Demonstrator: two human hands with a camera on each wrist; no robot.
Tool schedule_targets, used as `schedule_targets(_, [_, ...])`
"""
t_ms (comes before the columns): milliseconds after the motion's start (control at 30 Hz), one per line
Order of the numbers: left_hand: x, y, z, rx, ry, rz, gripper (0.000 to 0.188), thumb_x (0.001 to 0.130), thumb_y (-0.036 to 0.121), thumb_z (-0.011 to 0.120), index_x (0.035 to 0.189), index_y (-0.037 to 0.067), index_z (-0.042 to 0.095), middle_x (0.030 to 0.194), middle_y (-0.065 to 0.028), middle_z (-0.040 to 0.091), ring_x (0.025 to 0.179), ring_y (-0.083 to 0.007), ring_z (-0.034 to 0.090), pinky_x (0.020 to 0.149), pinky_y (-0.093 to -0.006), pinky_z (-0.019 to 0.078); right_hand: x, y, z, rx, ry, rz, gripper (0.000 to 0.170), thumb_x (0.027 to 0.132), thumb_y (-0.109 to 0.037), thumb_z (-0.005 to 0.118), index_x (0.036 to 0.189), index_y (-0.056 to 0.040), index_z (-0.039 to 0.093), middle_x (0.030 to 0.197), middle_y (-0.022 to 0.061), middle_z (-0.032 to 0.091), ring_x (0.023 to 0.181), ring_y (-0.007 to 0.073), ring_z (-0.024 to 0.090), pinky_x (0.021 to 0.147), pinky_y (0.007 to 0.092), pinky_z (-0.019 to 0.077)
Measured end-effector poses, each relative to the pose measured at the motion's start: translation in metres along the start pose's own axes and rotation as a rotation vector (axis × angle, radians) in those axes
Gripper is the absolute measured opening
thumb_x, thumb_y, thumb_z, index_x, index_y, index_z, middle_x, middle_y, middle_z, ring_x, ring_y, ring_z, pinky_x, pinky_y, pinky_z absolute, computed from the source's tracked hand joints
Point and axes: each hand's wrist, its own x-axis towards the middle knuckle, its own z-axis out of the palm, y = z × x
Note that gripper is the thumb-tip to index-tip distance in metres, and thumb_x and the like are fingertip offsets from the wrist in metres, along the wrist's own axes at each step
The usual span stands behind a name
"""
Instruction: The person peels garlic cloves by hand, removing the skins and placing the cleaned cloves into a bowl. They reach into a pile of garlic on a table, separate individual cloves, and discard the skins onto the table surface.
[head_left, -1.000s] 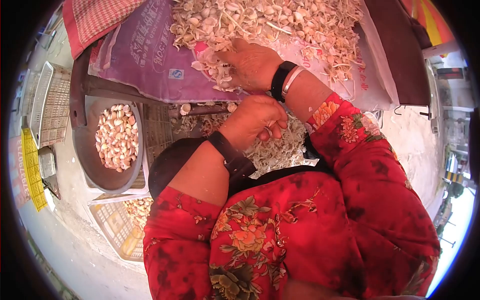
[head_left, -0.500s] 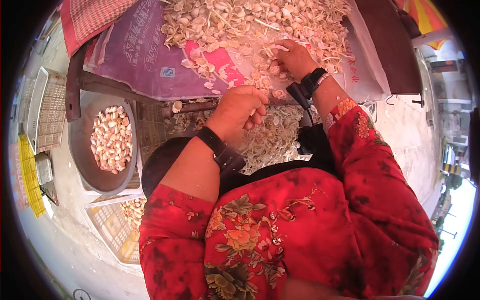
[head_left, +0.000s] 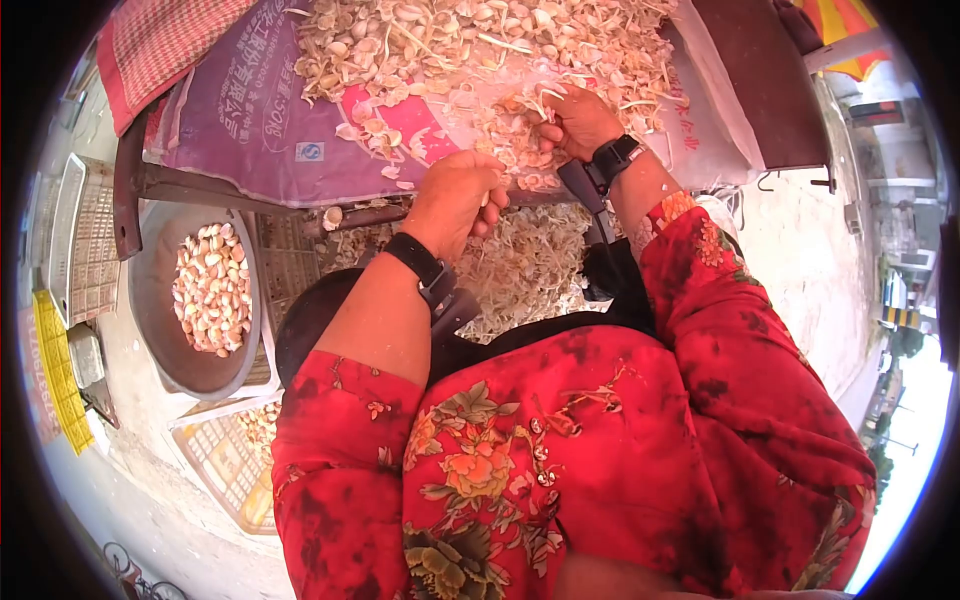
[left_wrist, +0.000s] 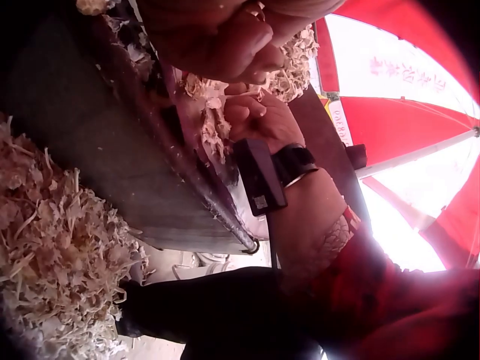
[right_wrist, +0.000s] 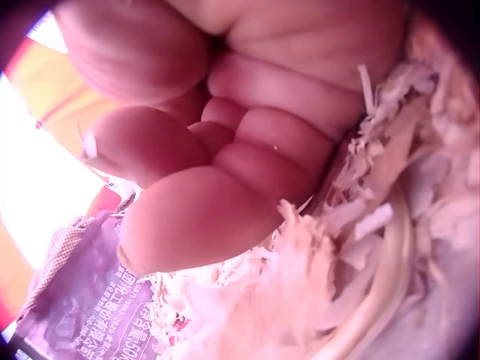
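Note:
My left hand (head_left: 450,205) hovers at the table's near edge with its fingers curled in. A small pale thing shows between its fingers, too hidden to name. In the left wrist view, the left hand (left_wrist: 225,41) fills the top, with the other hand beyond it. My right hand (head_left: 582,122) is over the table, thumb and forefinger on pale garlic skins (head_left: 520,125) at the near side of a heap of garlic cloves and skins (head_left: 420,45). Close up, the right hand (right_wrist: 255,135) has curled fingers right beside papery skins (right_wrist: 315,292).
A purple printed sack (head_left: 240,140) covers the table under the heap. On the left stand a grey basin (head_left: 150,290) of garlic cloves and a plastic crate (head_left: 225,465). Discarded skins (head_left: 520,265) pile up below the table edge. A checked cloth (head_left: 165,55) lies top left.
My right hand has gone from sweeping near the sack's edge on the left to the loose skins further right. My left hand has shifted left, still curled. The whole head view has drifted slightly.

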Motion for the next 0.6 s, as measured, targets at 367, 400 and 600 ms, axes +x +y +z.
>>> schedule_targets(367, [0.008, -0.005, 0.005, -0.028, 0.055, 0.062, 0.02, 0.084, 0.009, 0.05, 0.101, 0.0, 0.055, 0.067, -0.005, 0.055, 0.046, -0.0102, 0.046, 0.038, -0.0235, 0.0331, -0.063, -0.012, 0.015, -0.531, -0.278, 0.206, 0.031, 0.087, -0.021, 0.066, 0.112, -0.0027, 0.06, 0.091, 0.0059, 0.065, 0.074, 0.0158, 0.067, 0.053, 0.0274, 0.0544])
schedule_targets(400, [0.007, -0.005, 0.006, -0.047, 0.065, 0.074, 0.02, 0.082, 0.007, 0.05, 0.1, 0.0, 0.055, 0.066, -0.0056, 0.055, 0.045, -0.0105, 0.045, 0.037, -0.024, 0.0328, -0.074, -0.025, 0.025, -0.612, -0.328, 0.234, 0.031, 0.087, -0.021, 0.066, 0.111, -0.0026, 0.06, 0.091, 0.0058, 0.065, 0.074, 0.0157, 0.067, 0.053, 0.0265, 0.0536])
schedule_targets(600, [0.002, -0.002, 0.005, -0.016, 0.082, 0.068, 0.018, 0.086, 0.01, 0.052, 0.101, 0.002, 0.056, 0.067, -0.004, 0.055, 0.048, -0.0093, 0.047, 0.039, -0.0227, 0.0331, -0.05, -0.038, 0.02, -0.923, -0.008, -0.025, 0.03, 0.089, -0.021, 0.06, 0.11, -0.0013, 0.061, 0.092, 0.0058, 0.066, 0.068, 0.0124, 0.065, 0.05, 0.0235, 0.049])
